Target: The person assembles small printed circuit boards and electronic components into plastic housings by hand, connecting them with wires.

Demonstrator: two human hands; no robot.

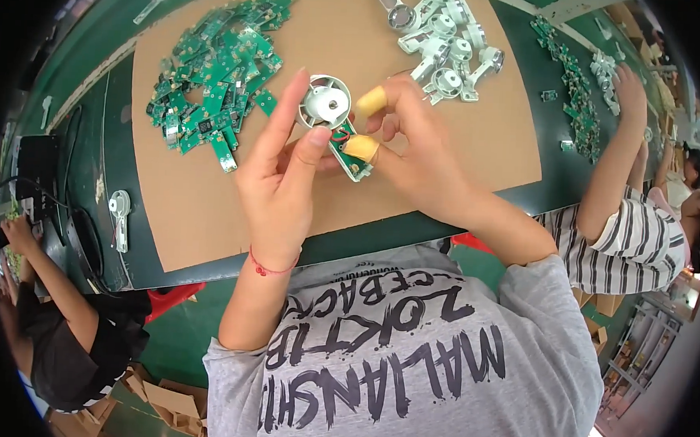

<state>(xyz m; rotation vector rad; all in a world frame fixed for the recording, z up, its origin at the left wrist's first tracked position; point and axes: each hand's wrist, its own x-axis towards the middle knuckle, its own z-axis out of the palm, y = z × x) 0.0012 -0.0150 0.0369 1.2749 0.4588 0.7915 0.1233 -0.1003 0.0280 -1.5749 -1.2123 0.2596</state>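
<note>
My left hand [278,176] grips a small white handheld fan body [324,102] over the cardboard, thumb in front and fingers around its round head. The fan's handle is uncovered and points down to the right. Inside it lies a green circuit board [355,166], with red wires [341,135] near the head. My right hand [431,156] wears yellow covers on thumb and index finger. Its thumb presses on the board in the handle, while the index finger is bent above, apart from the thumb. Part of the board is hidden under that thumb.
Green circuit boards [223,76] lie heaped on the cardboard sheet [462,161] at the left. More white fan bodies [443,47] are piled at the far right. A single fan part [120,216] rests on the green table to the left. Other people work on both sides.
</note>
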